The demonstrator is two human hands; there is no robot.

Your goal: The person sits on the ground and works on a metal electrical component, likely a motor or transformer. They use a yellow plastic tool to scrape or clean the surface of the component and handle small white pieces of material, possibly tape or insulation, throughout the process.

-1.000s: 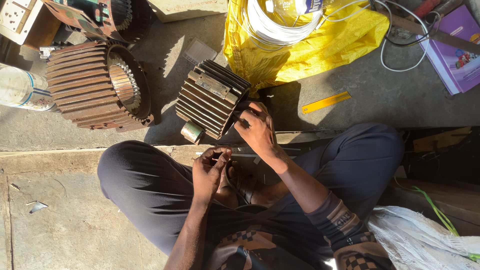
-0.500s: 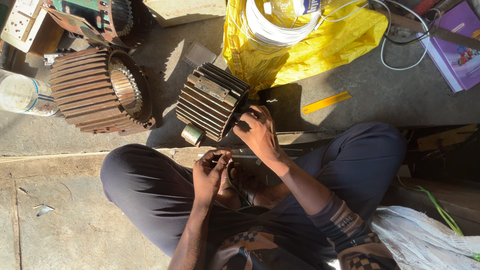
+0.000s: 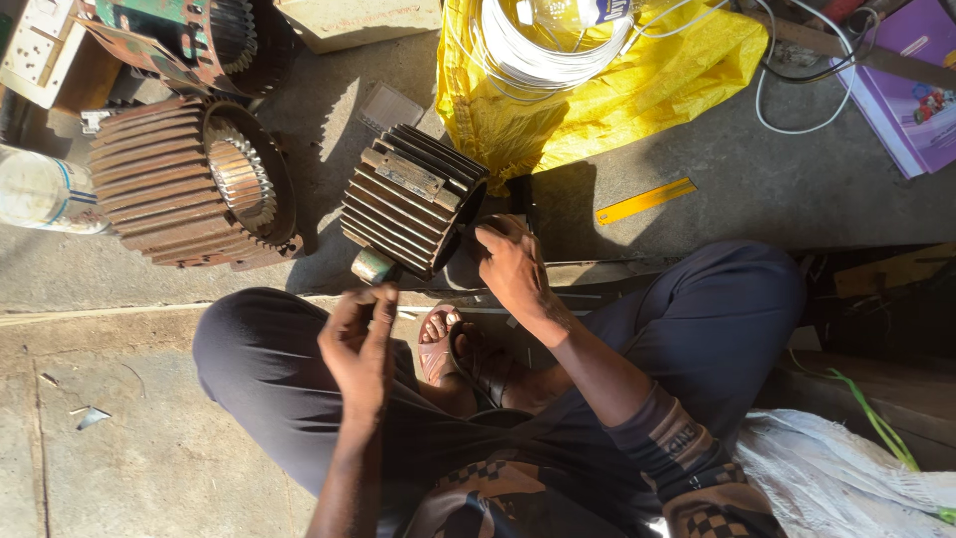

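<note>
A small dark finned motor housing [image 3: 408, 199] lies on its side on the concrete in front of my crossed legs. My right hand [image 3: 510, 267] is at its open end, fingers curled over the rim. My left hand [image 3: 358, 344] hovers above my left knee with the fingertips bunched together; whether they pinch anything is too small to tell. Thin pale strips [image 3: 448, 313] lie on the ground between my hands, by my sandalled foot [image 3: 438, 344].
A larger rusty finned stator [image 3: 189, 179] lies to the left, with a plastic bottle [image 3: 40, 189] beside it. A yellow bag [image 3: 597, 90] holding a white wire coil [image 3: 538, 50] sits behind. A yellow ruler [image 3: 645, 201], purple book [image 3: 921, 90] and white plastic sack [image 3: 836, 478] lie right.
My left hand has drawn back from beside my right hand toward my left knee. My right hand stays at the small housing's open end.
</note>
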